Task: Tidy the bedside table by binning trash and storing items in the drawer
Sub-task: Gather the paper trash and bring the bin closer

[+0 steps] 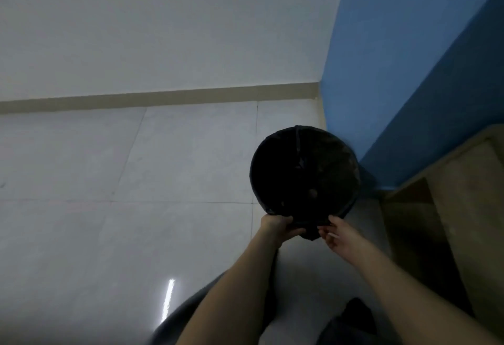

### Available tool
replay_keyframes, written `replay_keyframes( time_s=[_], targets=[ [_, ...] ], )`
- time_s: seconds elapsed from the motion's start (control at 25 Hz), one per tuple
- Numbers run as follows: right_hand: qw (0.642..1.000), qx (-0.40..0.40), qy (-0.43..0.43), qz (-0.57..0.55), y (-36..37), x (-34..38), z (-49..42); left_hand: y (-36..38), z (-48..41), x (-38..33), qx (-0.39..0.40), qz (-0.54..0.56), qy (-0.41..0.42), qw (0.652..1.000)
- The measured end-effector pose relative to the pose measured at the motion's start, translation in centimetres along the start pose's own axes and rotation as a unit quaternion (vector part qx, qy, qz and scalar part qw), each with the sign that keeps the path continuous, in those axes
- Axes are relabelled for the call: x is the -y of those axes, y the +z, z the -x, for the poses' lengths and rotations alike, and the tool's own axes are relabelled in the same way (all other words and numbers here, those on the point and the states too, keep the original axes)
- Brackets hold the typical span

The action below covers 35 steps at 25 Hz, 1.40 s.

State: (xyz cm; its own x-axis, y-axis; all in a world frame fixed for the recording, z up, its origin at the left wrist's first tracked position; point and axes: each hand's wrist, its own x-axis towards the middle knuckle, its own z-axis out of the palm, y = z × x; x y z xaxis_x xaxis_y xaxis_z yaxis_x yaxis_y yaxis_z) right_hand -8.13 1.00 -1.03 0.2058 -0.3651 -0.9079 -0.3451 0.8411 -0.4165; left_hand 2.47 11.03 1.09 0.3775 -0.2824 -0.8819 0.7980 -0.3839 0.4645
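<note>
Both hands at the near rim of the trash bin on the floor.
The round black plastic-lined bin (304, 173) stands on the pale tiled floor (136, 181), right of centre in the frame, tight against the corner of the blue wall (409, 58). A light wooden counter (469, 203) sits at the right edge. The left hand (278, 226) grips the bin's near rim with its fingers curled over the liner edge. The right hand (339, 235) is just beside it, thumb at the rim and fingers curled below. It is not clear whether the right hand actually pinches the liner. The hands are close together but not touching. The bin's inside is too dark to read.
</note>
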Motion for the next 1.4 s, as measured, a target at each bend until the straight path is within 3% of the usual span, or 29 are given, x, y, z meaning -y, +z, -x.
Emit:
replay_keyframes(
  time_s=[0.16,0.28,0.44,0.56,0.68,0.84,0.88,0.96,1.04,1.08,1.16,1.28,1.4],
  targets=[
    [0.999,-0.038,0.033,-0.018,-4.2,-6.9,3.7,-1.3,3.4,7.4,-0.001,0.05,-0.063,0.997],
    [0.997,-0.066,0.042,-0.024,-6.2,-10.0,5.8,-1.3,6.3,11.4,0.013,0.03,-0.101,0.994],
    [0.993,-0.113,0.015,-0.035,-7.8,-9.6,6.9,-1.2,9.7,11.9,0.084,-0.146,-0.14,0.976],
    [0.979,-0.192,-0.064,-0.009,-8.8,-6.0,9.3,1.4,12.2,9.0,0.094,-0.259,-0.129,0.953],
    [0.966,-0.134,-0.219,0.017,-9.5,-0.3,14.1,7.2,14.4,5.5,0.121,-0.29,-0.057,0.948],
    [0.893,-0.171,-0.414,0.05,-14.8,5.1,20.4,15.8,17.4,4.1,0.168,-0.268,0.063,0.947],
    [0.858,-0.215,-0.46,0.076,-17.0,5.8,21.6,18.0,17.7,4.4,0.184,-0.273,0.071,0.941],
    [0.756,-0.327,-0.545,0.157,-21.3,6.1,23.5,21.6,18.0,5.5,0.202,-0.282,0.109,0.932],
    [0.671,-0.402,-0.545,0.301,-24.9,5.3,23.6,24.6,18.5,6.9,0.216,-0.303,0.127,0.919],
    [0.651,-0.412,-0.525,0.362,-26.4,4.5,22.7,25.8,18.8,7.7,0.221,-0.314,0.132,0.914],
    [0.658,-0.395,-0.462,0.445,-28.8,2.9,20.7,27.9,18.8,9.6,0.232,-0.303,0.159,0.91],
    [0.638,-0.377,-0.407,0.534,-30.8,1.8,19.3,29.4,17.5,10.7,0.228,-0.261,0.203,0.916],
    [0.625,-0.372,-0.394,0.562,-31.4,1.9,19.3,29.1,17.4,10.3,0.208,-0.255,0.16,0.931]
  ],
)
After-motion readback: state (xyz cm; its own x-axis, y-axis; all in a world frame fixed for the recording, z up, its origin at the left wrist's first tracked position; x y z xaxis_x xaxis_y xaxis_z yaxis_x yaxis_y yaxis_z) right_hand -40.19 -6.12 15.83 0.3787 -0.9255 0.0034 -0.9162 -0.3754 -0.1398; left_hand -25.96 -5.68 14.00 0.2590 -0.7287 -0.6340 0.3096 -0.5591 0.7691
